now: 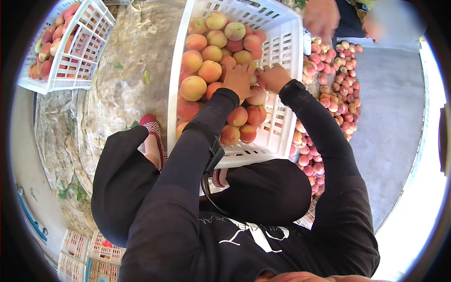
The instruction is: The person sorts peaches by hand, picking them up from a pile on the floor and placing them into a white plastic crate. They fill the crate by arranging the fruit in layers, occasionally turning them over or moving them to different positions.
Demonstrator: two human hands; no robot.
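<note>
Broadly, a stained sheet (141, 70) lies left of the white crate (295, 61); loose peaches (347, 89) spread right of it. A second crate (87, 42), also holding peaches, stands well apart to its left. Inside the landmark crate, larger peaches (209, 71) fill much of the space. Left hand (238, 81) touches them, fingers bent down; right hand (275, 77) curls beside its right wall. Whether either grip pinches a peach, I cannot tell.
</note>
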